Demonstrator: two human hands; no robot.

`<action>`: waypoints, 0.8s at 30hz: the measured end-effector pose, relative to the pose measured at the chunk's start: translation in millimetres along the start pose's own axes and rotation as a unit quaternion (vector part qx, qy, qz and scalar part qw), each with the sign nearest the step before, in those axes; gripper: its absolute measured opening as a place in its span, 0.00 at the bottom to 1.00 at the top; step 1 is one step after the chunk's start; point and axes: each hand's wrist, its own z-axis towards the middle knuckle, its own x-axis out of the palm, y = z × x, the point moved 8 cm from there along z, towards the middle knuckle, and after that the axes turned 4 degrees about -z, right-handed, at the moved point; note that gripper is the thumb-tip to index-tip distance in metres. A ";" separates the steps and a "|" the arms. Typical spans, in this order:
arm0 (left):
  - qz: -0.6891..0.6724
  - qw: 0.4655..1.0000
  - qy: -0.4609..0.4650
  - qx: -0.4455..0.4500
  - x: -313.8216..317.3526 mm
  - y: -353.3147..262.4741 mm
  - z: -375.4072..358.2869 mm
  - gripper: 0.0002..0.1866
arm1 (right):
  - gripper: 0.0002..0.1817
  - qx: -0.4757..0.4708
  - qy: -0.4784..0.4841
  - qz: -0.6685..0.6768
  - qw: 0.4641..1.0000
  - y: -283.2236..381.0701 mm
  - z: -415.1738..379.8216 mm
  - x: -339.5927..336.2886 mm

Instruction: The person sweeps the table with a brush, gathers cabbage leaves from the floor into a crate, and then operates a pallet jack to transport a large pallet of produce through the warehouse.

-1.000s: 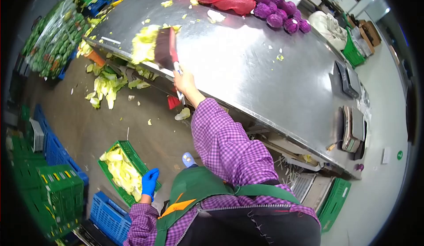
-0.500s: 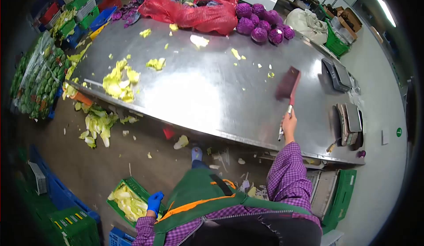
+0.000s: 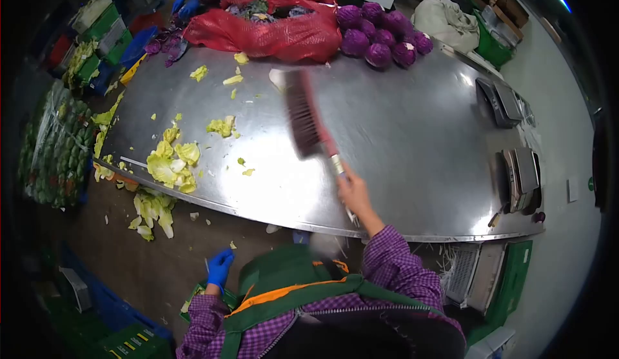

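My right hand (image 3: pixel 353 192), bare, is wrapped round the handle of a red brush (image 3: pixel 309 117) with dark bristles, held over the middle of the metal table (image 3: pixel 400 165). The brush is slightly blurred. Its head is close to a pale leaf piece (image 3: pixel 277 78). Yellow-green leaves (image 3: pixel 173 165) lie in a heap at the table's left front, with smaller scraps (image 3: pixel 221 127) between the heap and the brush. My left hand (image 3: pixel 220 267), in a blue glove, hangs below the table edge near a green crate (image 3: pixel 187 307), fingers apart and holding nothing.
Purple cabbages (image 3: pixel 380 36) and a red mesh sack (image 3: pixel 277 39) stand at the table's back. A co-worker's blue-gloved hands (image 3: pixel 187 7) are behind the sack's left end. Scales (image 3: pixel 519 172) sit at the right. Leaves (image 3: pixel 153 214) lie on the floor.
My right hand has swept the brush leftward across the table, and scraps there have shifted left. My left hand has risen a little away from the green crate. The view has shifted.
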 end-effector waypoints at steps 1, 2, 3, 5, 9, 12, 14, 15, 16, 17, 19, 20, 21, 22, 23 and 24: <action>0.025 1.000 0.014 -0.013 0.8 9.1 -0.3 0.18 | 0.24 0.045 -0.067 0.016 0.997 -18.9 17.5 -12.6; 0.051 0.998 0.028 -0.027 1.0 18.4 0.0 0.19 | 0.25 0.043 -0.115 0.041 0.992 -26.3 38.3 -21.5; 0.050 0.998 0.027 -0.027 -0.1 23.8 2.8 0.19 | 0.26 0.041 -0.163 0.065 0.984 -28.4 59.6 -31.8; 0.082 0.994 0.073 -0.019 1.4 33.1 3.1 0.19 | 0.26 0.039 -0.163 0.032 0.985 -18.9 98.5 -38.9; 0.108 0.986 0.128 -0.001 -8.6 20.2 6.5 0.21 | 0.25 -0.036 -0.089 -0.148 0.984 4.8 100.9 27.6; 0.109 0.985 0.134 -0.022 -33.4 21.4 22.7 0.21 | 0.25 -0.048 -0.022 -0.062 0.997 51.9 56.1 72.1; 0.118 0.985 0.127 -0.002 -68.0 39.4 43.2 0.21 | 0.25 -0.012 -0.034 -0.015 0.999 51.7 48.2 93.1; 0.128 0.984 0.122 0.016 -84.9 46.6 50.0 0.21 | 0.25 -0.013 -0.030 -0.019 0.999 53.5 52.5 100.7; 0.121 0.985 0.120 0.013 -101.9 58.1 55.3 0.21 | 0.25 0.000 -0.078 -0.045 0.996 54.2 59.5 99.1; 0.098 0.990 0.102 -0.001 -121.5 65.4 61.5 0.20 | 0.24 0.012 -0.126 -0.071 0.989 63.1 61.8 100.8; 0.067 0.995 0.079 -0.015 -156.8 83.5 76.3 0.20 | 0.24 0.018 -0.124 -0.079 0.989 78.1 57.0 125.4; 0.095 0.993 0.067 -0.009 -171.9 94.2 85.0 0.19 | 0.24 -0.047 -0.098 -0.129 0.986 93.3 47.8 144.2; 0.121 0.991 0.051 -0.007 -187.1 107.4 83.4 0.19 | 0.24 -0.113 -0.064 -0.176 0.976 105.3 35.0 167.6; 0.109 0.993 0.032 -0.016 -198.3 106.3 73.1 0.19 | 0.24 -0.108 -0.037 -0.153 0.982 107.9 21.6 182.0; 0.106 0.993 0.040 -0.027 -201.9 88.2 64.1 0.19 | 0.24 -0.107 -0.001 -0.128 0.986 111.3 9.7 194.6; 0.102 0.993 0.044 -0.037 -210.0 75.3 57.1 0.19 | 0.23 -0.094 -0.018 -0.103 0.990 115.1 -3.2 196.7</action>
